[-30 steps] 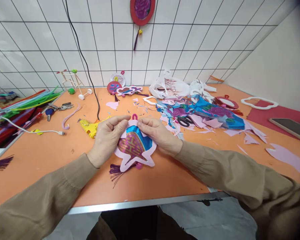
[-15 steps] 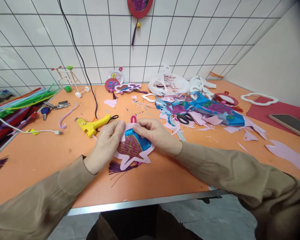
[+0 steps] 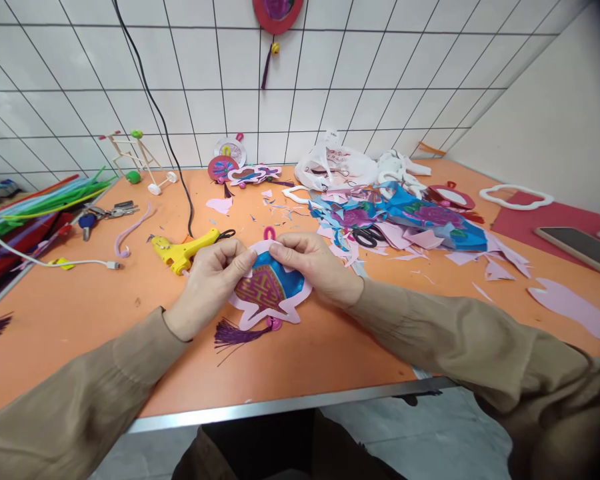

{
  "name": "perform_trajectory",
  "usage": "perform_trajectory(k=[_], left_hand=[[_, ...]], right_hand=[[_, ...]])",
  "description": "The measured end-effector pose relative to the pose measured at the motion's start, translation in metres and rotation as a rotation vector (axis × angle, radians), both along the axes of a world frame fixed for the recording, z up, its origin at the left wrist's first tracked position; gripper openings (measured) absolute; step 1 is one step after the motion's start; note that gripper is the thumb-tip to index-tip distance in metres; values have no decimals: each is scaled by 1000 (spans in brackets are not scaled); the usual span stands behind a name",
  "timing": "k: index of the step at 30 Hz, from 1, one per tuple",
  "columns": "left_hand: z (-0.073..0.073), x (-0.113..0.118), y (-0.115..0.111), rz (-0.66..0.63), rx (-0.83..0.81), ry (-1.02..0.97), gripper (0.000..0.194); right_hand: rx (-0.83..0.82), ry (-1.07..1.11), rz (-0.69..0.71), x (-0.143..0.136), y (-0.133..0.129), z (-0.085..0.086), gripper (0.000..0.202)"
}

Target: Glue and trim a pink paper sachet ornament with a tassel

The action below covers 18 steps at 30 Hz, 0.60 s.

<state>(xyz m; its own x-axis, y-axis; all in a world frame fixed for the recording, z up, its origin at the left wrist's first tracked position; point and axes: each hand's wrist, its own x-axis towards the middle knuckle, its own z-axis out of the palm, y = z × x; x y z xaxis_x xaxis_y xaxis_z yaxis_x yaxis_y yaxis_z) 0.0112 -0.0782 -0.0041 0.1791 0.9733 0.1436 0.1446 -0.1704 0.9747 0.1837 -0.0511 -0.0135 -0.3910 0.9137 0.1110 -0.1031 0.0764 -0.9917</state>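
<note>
Between my hands is a pendant ornament (image 3: pixel 263 288) with a pink paper border cut in points at the bottom and blue and maroon patterned fabric inside. A pink loop (image 3: pixel 269 233) stands at its top, and a purple tassel (image 3: pixel 239 334) hangs from a pink bead below. My left hand (image 3: pixel 213 283) pinches the upper left edge between thumb and fingers. On the upper right edge, the thumb of my right hand (image 3: pixel 320 265) presses while its fingers stay behind, partly hidden. A yellow glue gun (image 3: pixel 185 251) lies just beyond my left hand.
Paper and blue fabric scraps (image 3: pixel 405 217) pile up at the right, with black scissors (image 3: pixel 369 237) among them. Pipe cleaners (image 3: pixel 55 203), keys (image 3: pixel 111 212) and a white cable (image 3: pixel 55 261) lie left. Finished ornaments (image 3: pixel 223 168) sit by the wall; a phone (image 3: pixel 580 250) lies far right.
The ornament now lies flatter, showing more of its top border and the pink bead. My left thumb has shifted slightly right along the edge, and the tassel is more exposed.
</note>
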Motion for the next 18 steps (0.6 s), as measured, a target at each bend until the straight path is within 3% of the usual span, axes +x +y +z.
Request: perform_trajectory(k=[5,12,18], left_hand=[[1,1,1,3,-51,-109,36],[-3,-6,8,47,-60,-159,37],[-6,-12,14,64,-114,-249,39]], right_hand=[[-131,47,25,1,0,0,47],[-25,20,16,7,3,-8,45],[-127,84,34,7,5,-15,44]])
